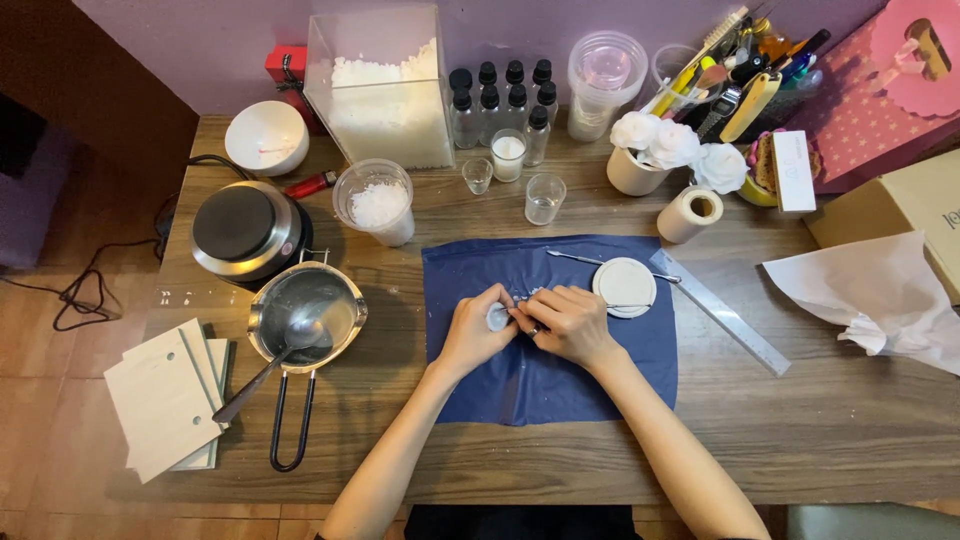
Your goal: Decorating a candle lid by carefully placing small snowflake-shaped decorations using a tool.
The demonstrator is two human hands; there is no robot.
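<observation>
Small white wax piece (pixel 497 318) pinched in left hand (pixel 478 325) at frame centre, over blue cloth (pixel 540 380). Right hand (pixel 568 322) closed on thin metal tool; tip barely visible. Piece best kept low over cloth, scraped with short light strokes, fingers kept off edge.

Hot plate (pixel 245 228) left; steel pot (pixel 305 318), spoon (pixel 290 345) inside; ruler (pixel 718 310) right.
</observation>
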